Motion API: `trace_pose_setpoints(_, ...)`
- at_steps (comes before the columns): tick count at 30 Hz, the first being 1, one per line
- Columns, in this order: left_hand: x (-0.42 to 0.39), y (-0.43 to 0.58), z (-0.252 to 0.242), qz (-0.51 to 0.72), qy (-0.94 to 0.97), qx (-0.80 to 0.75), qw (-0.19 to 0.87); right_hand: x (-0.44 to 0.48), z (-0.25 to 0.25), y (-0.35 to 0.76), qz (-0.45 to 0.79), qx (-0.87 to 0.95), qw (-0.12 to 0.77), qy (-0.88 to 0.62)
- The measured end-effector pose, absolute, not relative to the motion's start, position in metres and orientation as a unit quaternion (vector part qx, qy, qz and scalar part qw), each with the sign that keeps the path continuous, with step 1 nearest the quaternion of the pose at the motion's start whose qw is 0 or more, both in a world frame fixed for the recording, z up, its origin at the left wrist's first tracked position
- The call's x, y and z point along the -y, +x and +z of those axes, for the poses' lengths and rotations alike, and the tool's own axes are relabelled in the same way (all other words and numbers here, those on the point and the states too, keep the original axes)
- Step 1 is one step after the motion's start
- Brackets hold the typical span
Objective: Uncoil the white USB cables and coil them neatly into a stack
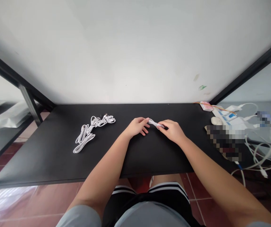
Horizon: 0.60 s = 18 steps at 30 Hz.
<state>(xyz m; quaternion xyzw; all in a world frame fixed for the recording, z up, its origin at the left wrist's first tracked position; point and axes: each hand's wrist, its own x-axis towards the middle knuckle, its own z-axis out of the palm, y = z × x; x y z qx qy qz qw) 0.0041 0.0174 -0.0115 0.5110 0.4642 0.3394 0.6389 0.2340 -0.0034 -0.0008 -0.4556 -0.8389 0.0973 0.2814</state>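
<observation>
A folded white cable [153,122] is stretched between my two hands, just above the black table. My left hand [137,126] pinches its left end with thumb and forefinger, the other fingers loose beneath. At its right end my right hand [170,128] grips the bundle, and a small dark bit, perhaps a tie, shows by those fingertips. Over to the left lie more coiled white cables: one bundle [83,138] nearest me, another [92,123] behind it, and one [106,120] with a dark tie around its middle.
At the right stand a white power strip [222,115] with plugs, a white mouse [216,121] and a blurred-out dark object [222,142]. Loose white cords [258,157] hang by the table's right edge. A wall [130,63] rises behind the black table [43,151].
</observation>
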Motion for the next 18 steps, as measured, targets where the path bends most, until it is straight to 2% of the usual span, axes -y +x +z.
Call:
trace_pose_setpoints(5,-0.022,0.004,-0.019,0.371,0.534,-0.501,0.571,-0.007,-0.003,0.268,0.04,0.802,0.262,-0.535)
trace_pose_setpoints(13,-0.023,0.004,-0.022,0.367,0.54,-0.499,0.569,-0.033,-0.006,0.328,-0.111,0.698,0.154,-0.691)
trace_pose_setpoints(18,-0.024,0.004,-0.025,0.367,0.553,-0.497,0.559,-0.04,-0.005,0.345,-0.131,0.608,0.1,-0.777)
